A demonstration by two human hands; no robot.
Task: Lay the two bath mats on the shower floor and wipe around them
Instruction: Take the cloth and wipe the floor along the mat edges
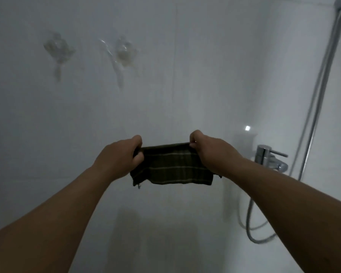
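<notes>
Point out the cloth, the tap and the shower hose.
cloth (171, 166): head view, middle of the striped fabric.
tap (265, 154): head view, chrome body.
shower hose (311, 123): head view, straight upper run.

Dim white tiled wall, two clear suction hooks, chrome mixer tap, shower hose
</notes>
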